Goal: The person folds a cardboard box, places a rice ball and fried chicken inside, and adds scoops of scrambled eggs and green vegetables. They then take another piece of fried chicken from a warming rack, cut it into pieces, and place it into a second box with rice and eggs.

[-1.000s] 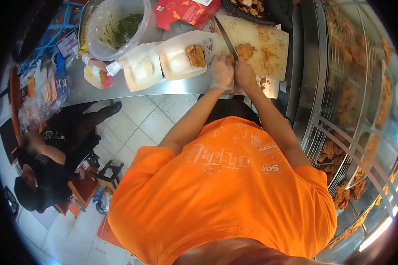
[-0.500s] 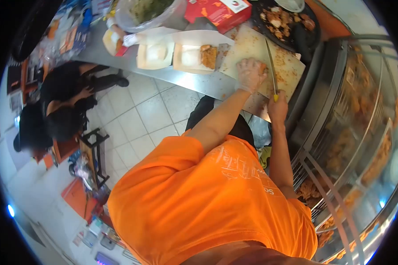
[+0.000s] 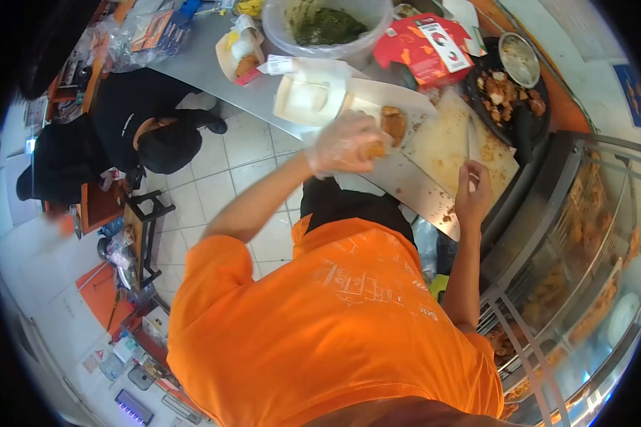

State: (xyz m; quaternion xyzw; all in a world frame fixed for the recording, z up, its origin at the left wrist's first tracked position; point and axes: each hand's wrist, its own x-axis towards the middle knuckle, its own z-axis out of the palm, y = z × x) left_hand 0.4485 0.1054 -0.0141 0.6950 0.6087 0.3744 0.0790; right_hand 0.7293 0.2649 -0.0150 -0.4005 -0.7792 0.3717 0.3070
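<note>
My left hand point(image 3: 347, 144), in a clear plastic glove, is closed around a piece of fried food point(image 3: 376, 149) beside an open paper box point(image 3: 360, 96). That box holds white rice and another browned piece point(image 3: 394, 125). A second open box with rice point(image 3: 308, 97) stands to its left. My right hand point(image 3: 473, 191), bare, grips a knife point(image 3: 473, 142), its blade pointing away over the cutting board point(image 3: 441, 146), where orange crumbs are scattered.
A black pan point(image 3: 541, 124) with chopped pieces lies behind the board, near a red box point(image 3: 424, 53) and a tub of greens point(image 3: 377, 46). Another person point(image 3: 142, 114) is at the left. A glass display case point(image 3: 559, 206) stands at the right.
My left hand has lifted from the board and moved left to the open box with a piece in it. My right hand still holds the knife. The view has shifted.
</note>
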